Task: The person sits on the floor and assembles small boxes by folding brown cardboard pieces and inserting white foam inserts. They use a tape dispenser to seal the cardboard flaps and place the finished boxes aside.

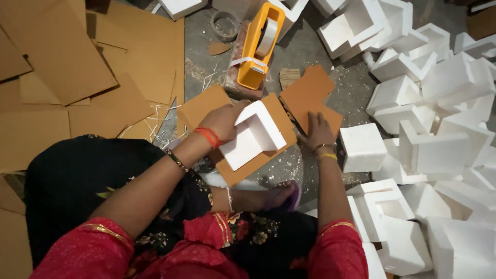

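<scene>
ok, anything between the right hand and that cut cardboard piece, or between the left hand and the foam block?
Nothing visible. The right hand lies directly on the cut cardboard piece on the floor. The left hand already grips the white foam block, which sits on a cardboard sheet. The tape dispenser lies beyond, clear of both.

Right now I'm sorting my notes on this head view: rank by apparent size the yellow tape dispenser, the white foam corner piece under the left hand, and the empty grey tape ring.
1. White foam corner piece and yellow tape dispenser: look alike in size, so unranked.
2. Empty grey tape ring: clearly smallest.
</scene>
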